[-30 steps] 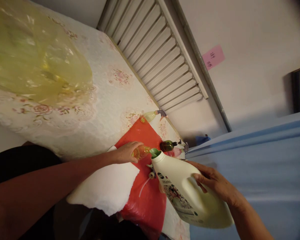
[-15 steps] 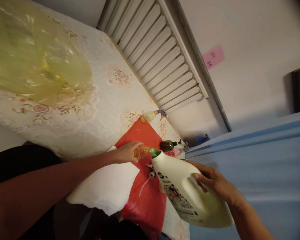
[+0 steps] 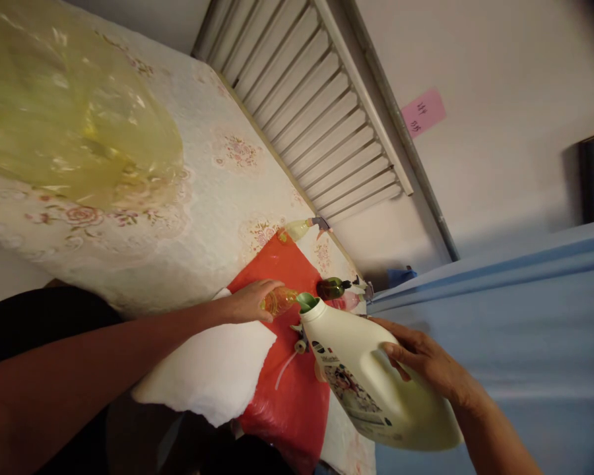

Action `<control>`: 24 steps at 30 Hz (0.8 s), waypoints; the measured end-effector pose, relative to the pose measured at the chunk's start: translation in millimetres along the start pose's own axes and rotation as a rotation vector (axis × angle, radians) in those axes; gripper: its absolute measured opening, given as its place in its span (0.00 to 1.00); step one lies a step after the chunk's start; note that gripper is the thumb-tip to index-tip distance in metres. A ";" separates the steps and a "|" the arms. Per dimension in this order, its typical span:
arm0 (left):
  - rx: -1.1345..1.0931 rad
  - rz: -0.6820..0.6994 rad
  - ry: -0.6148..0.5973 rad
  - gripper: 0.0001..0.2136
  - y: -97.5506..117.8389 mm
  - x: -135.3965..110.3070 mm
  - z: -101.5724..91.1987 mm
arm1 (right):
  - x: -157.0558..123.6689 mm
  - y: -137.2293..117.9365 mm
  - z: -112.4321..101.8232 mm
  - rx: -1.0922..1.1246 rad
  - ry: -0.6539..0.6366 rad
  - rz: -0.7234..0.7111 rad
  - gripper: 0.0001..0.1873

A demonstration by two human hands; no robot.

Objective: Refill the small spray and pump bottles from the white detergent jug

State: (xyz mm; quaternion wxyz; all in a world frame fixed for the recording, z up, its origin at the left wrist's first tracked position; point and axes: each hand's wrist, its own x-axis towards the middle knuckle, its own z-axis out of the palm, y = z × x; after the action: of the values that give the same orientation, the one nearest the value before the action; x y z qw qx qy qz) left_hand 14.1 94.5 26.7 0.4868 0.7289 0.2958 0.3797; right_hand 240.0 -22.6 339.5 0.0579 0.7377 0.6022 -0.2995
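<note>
My left hand (image 3: 252, 302) is wrapped round a clear amber-tinted bottle (image 3: 281, 301). By its handle, my right hand (image 3: 420, 356) grips a large pale green detergent jug (image 3: 371, 382), tipped so its green spout (image 3: 307, 302) meets the bottle's mouth. Whether liquid is flowing cannot be made out. Below the bottle a red plastic sheet (image 3: 297, 402) lies on the table, with a detached spray head (image 3: 301, 342) and its thin white tube (image 3: 286, 371) on it. White paper towel (image 3: 212, 373) spreads under my left forearm.
A dark green pump bottle (image 3: 330, 287) and a pink bottle (image 3: 345, 301) stand just beyond the jug's neck. Near the wall is a yellowish spray bottle (image 3: 299, 229). A large yellow plastic bag (image 3: 79, 125) covers part of the floral tablecloth (image 3: 202, 171). A radiator (image 3: 307, 99) lines the wall, with a blue curtain (image 3: 525, 330) at right.
</note>
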 end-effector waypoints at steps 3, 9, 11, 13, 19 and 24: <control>0.008 0.005 -0.005 0.37 -1.1 0.4 0.6 | -0.1 -0.3 -0.1 -0.014 0.001 -0.006 0.38; 0.009 0.002 -0.002 0.37 -2.1 0.0 1.1 | -0.8 -0.7 0.3 -0.015 0.021 0.001 0.37; 0.011 0.007 -0.005 0.37 -1.4 -0.3 0.7 | -0.9 -1.3 0.4 -0.012 0.019 0.003 0.37; 0.009 0.009 -0.005 0.37 -0.3 -0.4 0.1 | -0.7 -1.7 0.3 -0.006 0.016 -0.003 0.36; 0.008 -0.001 -0.014 0.37 3.4 -0.6 -2.0 | -0.3 -3.4 0.0 -0.013 0.003 0.002 0.36; -0.005 -0.008 -0.012 0.37 3.8 -1.2 -2.1 | -1.6 -6.0 0.0 -0.021 -0.005 0.004 0.37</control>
State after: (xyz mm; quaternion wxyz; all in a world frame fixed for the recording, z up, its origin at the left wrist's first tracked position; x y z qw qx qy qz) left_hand 11.9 93.3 30.5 0.4919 0.7288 0.2947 0.3742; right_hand 234.4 -22.3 342.0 0.0677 0.7377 0.6037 -0.2947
